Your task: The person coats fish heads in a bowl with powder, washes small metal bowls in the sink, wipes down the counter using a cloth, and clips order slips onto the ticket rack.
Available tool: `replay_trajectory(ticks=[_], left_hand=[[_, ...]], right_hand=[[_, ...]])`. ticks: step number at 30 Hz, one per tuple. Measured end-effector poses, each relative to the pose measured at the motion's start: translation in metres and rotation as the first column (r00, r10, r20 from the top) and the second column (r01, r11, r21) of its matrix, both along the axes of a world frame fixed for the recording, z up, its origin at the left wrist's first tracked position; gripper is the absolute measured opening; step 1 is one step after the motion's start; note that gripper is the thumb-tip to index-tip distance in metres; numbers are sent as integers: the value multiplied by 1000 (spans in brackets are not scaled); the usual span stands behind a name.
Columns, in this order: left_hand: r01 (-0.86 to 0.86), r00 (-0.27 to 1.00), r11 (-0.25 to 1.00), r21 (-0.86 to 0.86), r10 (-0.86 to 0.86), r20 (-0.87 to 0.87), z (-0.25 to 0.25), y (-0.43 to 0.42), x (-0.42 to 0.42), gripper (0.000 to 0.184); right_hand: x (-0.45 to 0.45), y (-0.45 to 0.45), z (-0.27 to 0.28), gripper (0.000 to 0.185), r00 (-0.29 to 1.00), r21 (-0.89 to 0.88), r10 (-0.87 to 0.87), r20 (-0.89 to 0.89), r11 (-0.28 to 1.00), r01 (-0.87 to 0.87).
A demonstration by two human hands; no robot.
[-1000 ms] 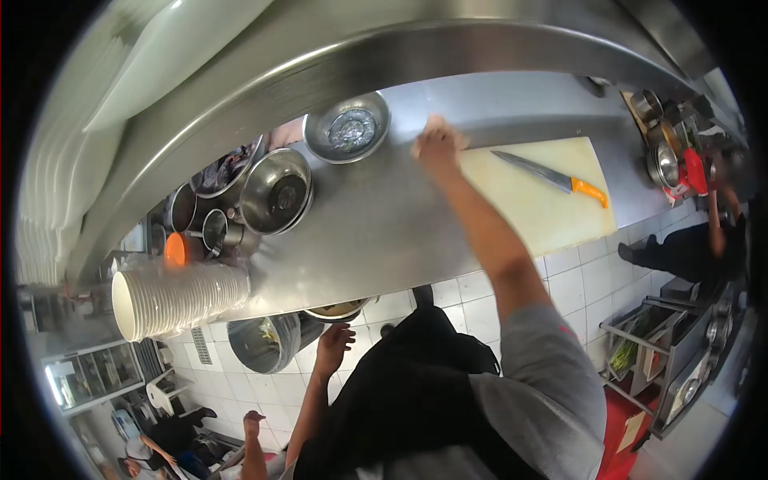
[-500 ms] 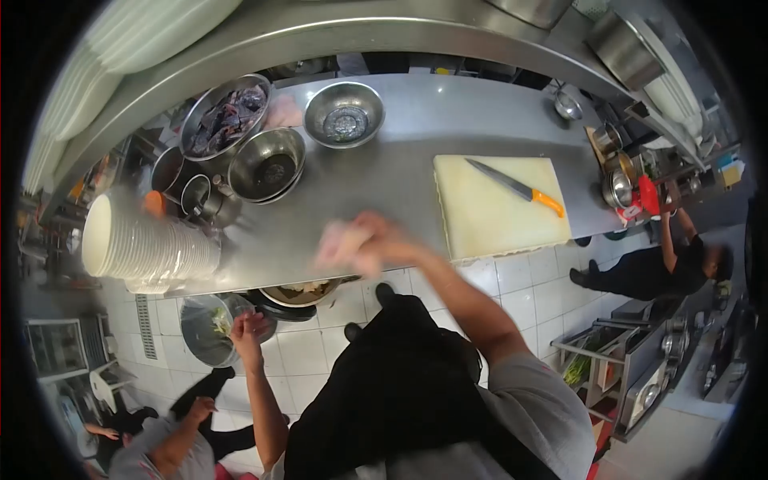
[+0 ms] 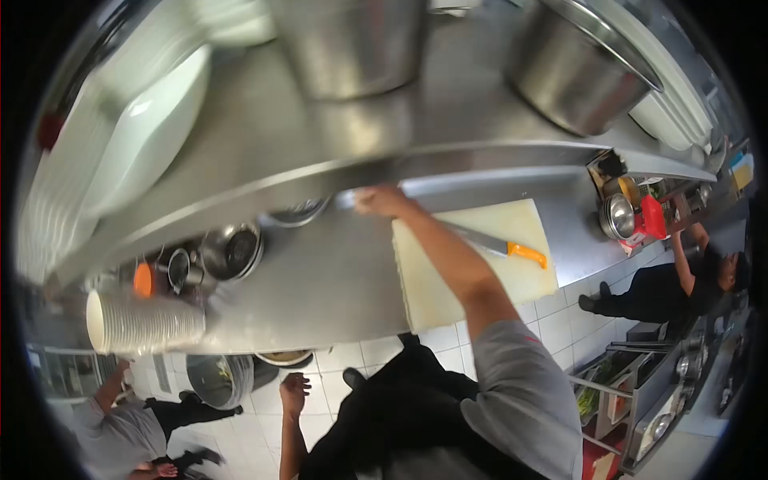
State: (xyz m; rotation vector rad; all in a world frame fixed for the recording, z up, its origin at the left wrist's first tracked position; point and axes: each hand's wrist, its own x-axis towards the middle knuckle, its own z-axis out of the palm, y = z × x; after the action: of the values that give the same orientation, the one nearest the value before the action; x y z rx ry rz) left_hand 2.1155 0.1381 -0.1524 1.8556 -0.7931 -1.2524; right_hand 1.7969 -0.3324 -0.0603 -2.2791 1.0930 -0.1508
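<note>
The right hand [image 3: 381,201] is stretched far across the steel counter [image 3: 328,296], just beyond the far left corner of the white cutting board [image 3: 433,288] and close under the front edge of the shelf [image 3: 468,96]. Its fingers are bent and blurred, so I cannot tell whether it grips anything. The right forearm crosses above the left part of the board and hides some of the knife [image 3: 526,254], which lies on the board with its orange handle to the right and its blade toward the far left. The left hand [image 3: 295,390] is released, its fingers loosely curled, in the air on the near side of the counter, left of the person's black apron [image 3: 400,400]. To the left of the right hand, a metal bowl [image 3: 300,213] shows partly under the shelf; farther left stand more metal bowls [image 3: 232,252], with a plastic-wrapped stack of white cups [image 3: 148,322] at the near left. A bin [image 3: 218,382] is on the floor by the counter's near edge, left of the left hand.
</note>
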Motion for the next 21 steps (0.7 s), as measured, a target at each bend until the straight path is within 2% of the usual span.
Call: replay_trajectory(ticks=[1,2,4,6,8,9,11,12,15,17,18,19,20,21], left_hand=[[65,997,998,25,-66,33,1,-15,-9,17],[89,993,992,92,-95,67,9,-30,-19,17],[142,987,985,101,-149,63,10,-45,-31,18],[195,976,973,119,-205,70,13,-43,-30,18],[152,985,958,242,-167,41,14,-45,-34,19],[141,988,958,251,-153,30,-12,-30,-16,19],[151,976,909,389,-200,88,-15,-17,-9,19],[154,975,908,390,-203,89,-16,-13,-5,19],[57,998,829,556,-71,3,-38,24,20,17],[45,999,819,572,-23,-47,-48,40,30,18],[15,997,813,583,-58,56,-47,48,25,16],[218,919,832,511,-351,179,-47,55,28,16],[117,938,860,496,-260,230,-30,56,16,18],[3,991,877,480,-67,116,-45,58,13,20]], right_hand=[[6,1,-17,44,986,-21,-129,-102,992,127],[22,-27,-105,47,935,-438,-355,17,838,326],[-21,-32,-84,47,948,-416,-315,-45,868,269],[-91,-32,-81,47,933,-416,-350,-90,864,284],[-185,-24,-81,47,899,-459,-421,-122,826,325],[-231,-20,-78,47,880,-483,-453,-138,807,340],[-320,-4,-70,47,842,-513,-512,-169,775,369],[-360,5,-66,47,830,-524,-529,-178,764,375],[-447,42,-61,47,827,-561,-514,-230,764,319],[-483,80,-69,47,852,-582,-429,-298,790,194],[-497,92,-81,46,767,-460,-553,-326,801,382],[-515,116,-94,43,858,-612,-440,-265,764,202],[-502,139,-86,35,922,-602,-348,-171,778,182],[-554,153,-135,20,864,-413,-393,-315,876,247]])
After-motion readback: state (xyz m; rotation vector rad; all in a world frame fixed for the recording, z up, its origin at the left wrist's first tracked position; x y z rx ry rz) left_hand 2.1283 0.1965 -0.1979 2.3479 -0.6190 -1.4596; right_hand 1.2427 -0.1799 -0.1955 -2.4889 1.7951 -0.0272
